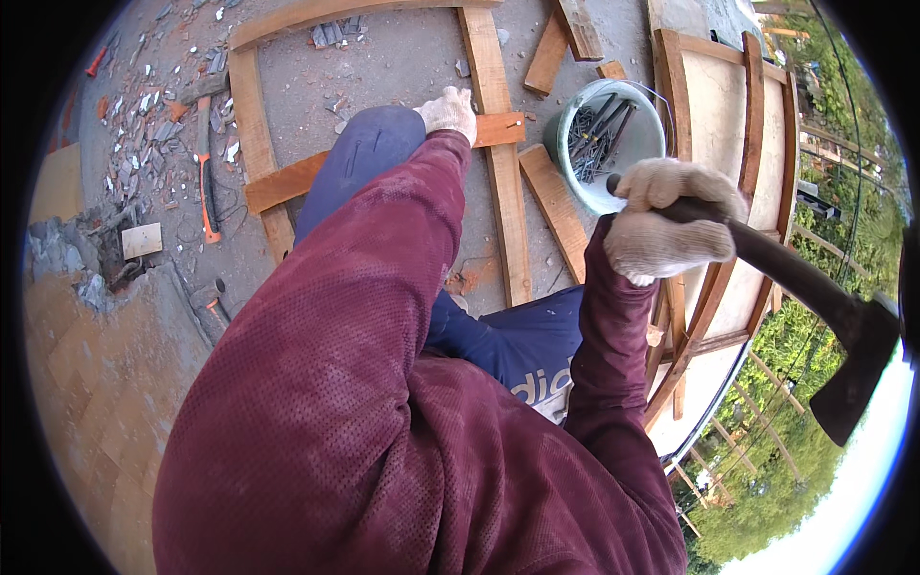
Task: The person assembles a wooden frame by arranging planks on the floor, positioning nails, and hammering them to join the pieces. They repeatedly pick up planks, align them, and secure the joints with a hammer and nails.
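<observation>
A hatchet [815,292] with a dark handle and dark metal head is raised at the right. My right hand [671,216], in a pale knit glove, is wrapped round its handle, the head pointing away to the lower right. At the top middle, my gloved left hand [450,113] grips a reddish wooden crosspiece [287,182] just beyond my knee. This crosspiece lies over a lighter wooden beam [508,220] of a frame on the ground. A nail [515,124] shows near its right end, left of the bucket. Part of the crosspiece is hidden behind my leg.
A pale green bucket [554,144] holds many nails [594,144] and dark rods. Loose wood offcuts [556,206] lie beside it. A framed panel [714,134] stands at right. At left are an orange-handled hammer [204,172], another hammer [213,302] and broken rubble [153,125].
</observation>
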The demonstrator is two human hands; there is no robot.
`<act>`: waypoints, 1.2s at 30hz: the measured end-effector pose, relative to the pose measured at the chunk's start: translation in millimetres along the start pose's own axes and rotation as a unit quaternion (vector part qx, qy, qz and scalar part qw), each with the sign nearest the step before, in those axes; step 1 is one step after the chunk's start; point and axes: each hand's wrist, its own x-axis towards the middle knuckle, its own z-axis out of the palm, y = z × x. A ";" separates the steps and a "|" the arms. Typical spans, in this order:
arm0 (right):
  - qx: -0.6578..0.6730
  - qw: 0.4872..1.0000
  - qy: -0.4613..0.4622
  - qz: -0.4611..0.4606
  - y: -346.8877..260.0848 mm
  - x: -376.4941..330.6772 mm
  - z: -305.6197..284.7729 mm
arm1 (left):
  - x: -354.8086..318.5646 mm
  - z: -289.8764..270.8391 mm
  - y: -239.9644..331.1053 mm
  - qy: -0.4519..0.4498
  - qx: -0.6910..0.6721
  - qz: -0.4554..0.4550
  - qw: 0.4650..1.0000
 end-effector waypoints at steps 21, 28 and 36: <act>-0.445 0.788 -0.114 0.409 77.4 -137.1 -80.9 | 8.8 13.0 28.1 0.099 -0.041 -0.125 0.986; 0.026 0.997 0.064 0.042 -17.4 56.7 -5.4 | -7.8 -1.2 31.9 0.093 -0.054 -0.168 0.980; -0.452 0.738 -0.188 0.465 75.0 -153.0 -96.8 | -14.0 -17.6 47.1 0.034 -0.031 -0.104 0.994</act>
